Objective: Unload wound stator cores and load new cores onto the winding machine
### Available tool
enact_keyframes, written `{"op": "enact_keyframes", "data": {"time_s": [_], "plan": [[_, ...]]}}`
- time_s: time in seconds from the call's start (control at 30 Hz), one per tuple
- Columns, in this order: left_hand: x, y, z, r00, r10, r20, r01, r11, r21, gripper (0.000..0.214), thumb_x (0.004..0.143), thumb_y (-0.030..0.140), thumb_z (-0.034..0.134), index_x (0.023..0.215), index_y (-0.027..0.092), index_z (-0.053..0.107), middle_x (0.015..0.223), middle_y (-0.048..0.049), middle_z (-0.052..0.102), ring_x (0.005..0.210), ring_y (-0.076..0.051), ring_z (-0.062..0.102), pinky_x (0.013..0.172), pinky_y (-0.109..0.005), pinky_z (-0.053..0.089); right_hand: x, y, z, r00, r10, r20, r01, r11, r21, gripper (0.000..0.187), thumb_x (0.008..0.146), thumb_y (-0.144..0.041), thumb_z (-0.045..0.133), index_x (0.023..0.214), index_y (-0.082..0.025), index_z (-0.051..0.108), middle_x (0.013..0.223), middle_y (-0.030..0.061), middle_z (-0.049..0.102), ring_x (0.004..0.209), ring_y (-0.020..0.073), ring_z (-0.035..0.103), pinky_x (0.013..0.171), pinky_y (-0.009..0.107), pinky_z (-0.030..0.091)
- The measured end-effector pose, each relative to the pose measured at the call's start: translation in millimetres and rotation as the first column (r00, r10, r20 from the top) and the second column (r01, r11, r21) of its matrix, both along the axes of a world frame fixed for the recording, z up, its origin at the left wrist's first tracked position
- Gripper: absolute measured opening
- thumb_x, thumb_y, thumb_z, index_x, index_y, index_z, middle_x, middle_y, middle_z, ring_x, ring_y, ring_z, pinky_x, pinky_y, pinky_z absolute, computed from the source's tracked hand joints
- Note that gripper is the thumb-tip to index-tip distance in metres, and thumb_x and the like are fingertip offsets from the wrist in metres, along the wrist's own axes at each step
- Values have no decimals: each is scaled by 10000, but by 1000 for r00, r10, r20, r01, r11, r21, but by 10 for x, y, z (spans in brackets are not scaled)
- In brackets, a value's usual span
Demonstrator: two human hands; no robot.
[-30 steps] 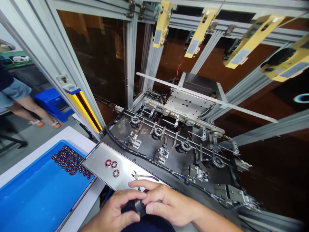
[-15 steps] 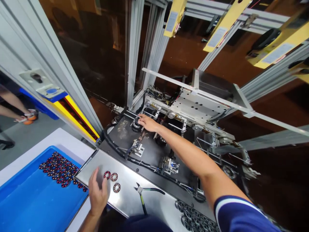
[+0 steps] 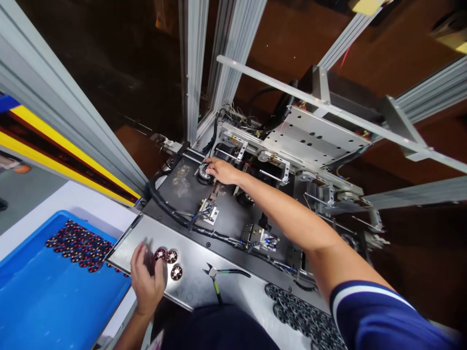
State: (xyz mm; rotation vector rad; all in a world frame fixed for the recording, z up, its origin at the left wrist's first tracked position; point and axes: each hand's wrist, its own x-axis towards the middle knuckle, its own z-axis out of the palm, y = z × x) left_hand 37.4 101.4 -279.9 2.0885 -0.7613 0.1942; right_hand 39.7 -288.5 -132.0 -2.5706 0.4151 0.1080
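My right hand (image 3: 223, 171) reaches across the machine, its fingers bent and pressed against the right side of a round metal part (image 3: 205, 171) on a fixture at the far left of the black plate. Whatever lies under the fingertips is hidden. Over the left end of the metal ledge (image 3: 193, 253), my left hand (image 3: 148, 287) is half curled, thumb apart from the fingers and nothing visibly held. Beside its thumb lie three small motor stators with dark red and copper windings: one stator (image 3: 160, 254), another stator (image 3: 171, 256) and a nearer stator (image 3: 176, 272).
Diagonal cutters (image 3: 215, 279) lie with jaws apart on the ledge. Rows of dark ring-shaped parts (image 3: 302, 311) sit to the right. A blue tray (image 3: 47, 301) at left holds many stators (image 3: 80, 245). Metal posts (image 3: 197, 63) and a crossbar (image 3: 277, 85) surround the machine.
My view has shifted. The right hand has drawn slightly back from over the round metal part, exposing more of it. My left hand stays beside the stators.
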Motion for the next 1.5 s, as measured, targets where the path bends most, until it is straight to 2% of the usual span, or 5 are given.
{"op": "enact_keyframes", "data": {"time_s": [0.93, 1.07, 1.23, 1.33, 1.5], "plan": [[-10, 18, 167, 1000, 1, -23, -1, 1000, 22, 558, 914, 298, 589, 1422, 119, 441, 1446, -220, 467, 1385, -343, 429, 1164, -542, 351, -43, 153, 107, 978, -177, 106, 185, 980, -69, 120, 890, -227, 686, 876, -119, 735, 1121, 124, 700, 1122, 229, 634, 1020, 329, 468], [295, -196, 628, 985, -76, 157, 80, 997, -16, 597, 923, 271, 568, 1480, 153, 389, 1463, -193, 483, 1397, -317, 419, 1175, -517, 333, -655, 305, 565, 882, -161, 443, 228, 968, -103, 202, 933, -283, 625, 1014, -127, 725, 1279, 152, 638, 1213, 264, 596, 1076, 435, 458], [842, -1287, 1296, 821, -487, 299, 409, 866, 288, 458, 990, 290, 427, 1416, 129, 482, 1470, -153, 524, 1453, -279, 353, 1178, -472, 316, -1882, 856, 1000, 758, -65, 649, 244, 951, -190, 221, 967, -258, 559, 1129, -172, 683, 1314, 138, 624, 1254, 255, 573, 1065, 482, 502], [995, -1929, 1431, 659, -725, 199, 516, 629, 582, 465, 1004, 275, 343, 1415, 115, 489, 1542, -139, 443, 1475, -278, 316, 1199, -486, 251, -2711, 1332, 879, 771, -123, 625, 315, 926, -207, 273, 946, -184, 561, 1206, -202, 645, 1371, 128, 589, 1297, 268, 543, 1079, 514, 505], [979, -2331, 1326, 608, -785, 114, 529, 509, 679, 507, 970, 262, 397, 1454, 114, 434, 1576, -143, 380, 1453, -292, 354, 1180, -524, 255, -4009, 2165, 136, 779, -360, 513, 514, 836, -192, 282, 925, -233, 565, 1196, -237, 643, 1335, 132, 615, 1206, 319, 616, 939, 515, 612]]}}
